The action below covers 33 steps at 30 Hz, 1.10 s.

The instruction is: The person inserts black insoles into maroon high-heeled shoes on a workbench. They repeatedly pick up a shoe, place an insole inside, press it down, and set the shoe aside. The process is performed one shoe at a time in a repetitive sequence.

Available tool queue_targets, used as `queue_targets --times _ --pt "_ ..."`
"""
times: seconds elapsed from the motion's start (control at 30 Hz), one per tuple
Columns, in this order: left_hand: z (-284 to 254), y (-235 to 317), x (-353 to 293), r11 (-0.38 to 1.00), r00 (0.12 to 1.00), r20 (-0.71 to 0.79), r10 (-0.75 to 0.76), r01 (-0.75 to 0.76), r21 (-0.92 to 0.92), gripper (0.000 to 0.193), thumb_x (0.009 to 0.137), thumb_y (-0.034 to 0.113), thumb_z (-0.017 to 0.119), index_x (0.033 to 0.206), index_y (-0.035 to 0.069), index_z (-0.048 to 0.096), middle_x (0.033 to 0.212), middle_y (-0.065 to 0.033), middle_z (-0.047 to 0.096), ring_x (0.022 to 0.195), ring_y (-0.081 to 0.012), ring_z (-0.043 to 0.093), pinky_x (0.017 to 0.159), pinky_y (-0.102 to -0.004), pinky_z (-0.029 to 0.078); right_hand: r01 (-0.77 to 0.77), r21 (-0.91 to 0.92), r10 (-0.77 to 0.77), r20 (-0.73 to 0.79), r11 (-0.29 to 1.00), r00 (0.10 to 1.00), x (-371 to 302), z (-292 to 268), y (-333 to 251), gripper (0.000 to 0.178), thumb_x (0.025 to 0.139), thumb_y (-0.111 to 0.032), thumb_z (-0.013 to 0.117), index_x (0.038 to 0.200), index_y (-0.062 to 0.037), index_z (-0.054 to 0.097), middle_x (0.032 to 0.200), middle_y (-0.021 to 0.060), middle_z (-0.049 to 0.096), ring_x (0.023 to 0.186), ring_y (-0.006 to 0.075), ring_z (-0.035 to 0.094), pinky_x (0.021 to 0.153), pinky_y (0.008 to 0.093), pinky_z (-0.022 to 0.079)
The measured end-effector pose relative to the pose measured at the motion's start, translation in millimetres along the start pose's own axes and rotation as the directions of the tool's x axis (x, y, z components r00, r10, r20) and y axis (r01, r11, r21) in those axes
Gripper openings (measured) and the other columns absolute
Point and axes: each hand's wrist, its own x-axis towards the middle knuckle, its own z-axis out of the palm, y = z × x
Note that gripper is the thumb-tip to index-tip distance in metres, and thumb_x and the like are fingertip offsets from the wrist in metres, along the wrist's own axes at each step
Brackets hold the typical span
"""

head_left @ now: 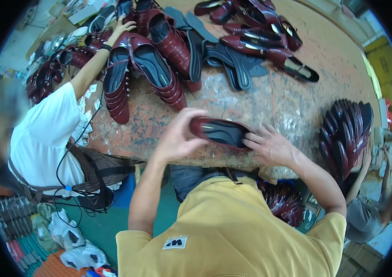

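Observation:
A dark red shoe (196,128) with a dark insole (223,133) lies crosswise between my hands, over the near edge of the worktable. My left hand (180,134) grips its left end, thumb and fingers on opposite sides. At the other end, the fingers of my right hand (270,145) reach over the rim into the opening and hold it there. What those fingertips touch inside is hidden. Beyond my left hand stand several more dark red shoes (156,69) in a row, with grey insoles inside.
Loose grey insoles (237,69) lie mid-table, near more red shoes (256,39). A co-worker in a white shirt (46,131) reaches over the shoes from the left. At right, another person's hand (366,159) touches a bundle of dark red shoes (346,134). A black cable (62,171) hangs at left.

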Motion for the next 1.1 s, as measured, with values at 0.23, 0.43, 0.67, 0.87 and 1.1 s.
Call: queue_targets --times 0.23,0.43,0.67,0.87,1.1 --pt "18 -103 -47 0.999 0.996 -0.094 0.002 0.003 0.049 0.055 0.074 -0.008 0.076 0.123 0.009 0.056 0.154 -0.0189 0.056 0.149 -0.0381 0.052 0.124 -0.05 0.041 0.136 0.081 -0.102 -0.333 0.987 0.938 143 6 -68 0.096 0.085 -0.067 0.078 0.164 -0.0192 0.051 0.17 0.0022 0.048 0.164 0.0371 0.03 0.133 0.0676 0.017" --pt "3 -101 -48 0.994 1.0 0.016 -0.008 0.006 0.106 0.052 0.076 -0.002 0.084 0.115 0.011 0.053 0.158 -0.02 0.053 0.148 -0.0371 0.052 0.122 -0.0491 0.04 -0.059 0.15 0.112 -0.373 0.987 0.921 93 16 -73 0.079 0.085 -0.059 0.081 0.154 -0.0259 0.062 0.163 -0.0041 0.056 0.152 0.0356 0.044 0.13 0.0713 0.02" --pt "-2 -82 -71 0.948 0.992 -0.118 0.044 -0.004 0.318 0.051 0.072 0.006 0.096 0.094 0.007 0.051 0.137 -0.0205 0.068 0.126 -0.0383 0.067 0.106 -0.0451 0.053 0.239 0.405 0.1 -0.658 0.883 0.747 127 -49 34 0.049 0.088 -0.018 0.079 0.137 -0.0144 0.073 0.149 0.0099 0.065 0.137 0.0361 0.06 0.114 0.0496 0.049" --pt "-42 -81 -210 0.936 0.662 -0.749 -0.036 0.285 0.206 0.048 0.076 0.005 0.097 0.089 0.004 0.051 0.136 -0.0228 0.066 0.124 -0.04 0.067 0.098 -0.0458 0.057 -0.143 -0.121 0.0 -0.764 0.982 0.645 247 -121 108 0.053 0.084 -0.007 0.073 0.135 -0.0168 0.071 0.16 0.0101 0.056 0.156 0.0318 0.044 0.124 0.0544 0.04" --pt "-26 -76 -197 0.744 0.683 -0.722 0.114 0.423 0.517 0.032 0.081 0.003 0.092 0.085 0.001 0.061 0.125 -0.0226 0.069 0.108 -0.041 0.07 0.092 -0.0485 0.056 0.058 -0.469 -0.441 -0.77 0.881 0.462 172 -136 103 0.015 0.085 -0.015 0.073 0.095 -0.0158 0.062 0.12 0.0007 0.072 0.127 0.0217 0.068 0.131 0.0581 0.035"
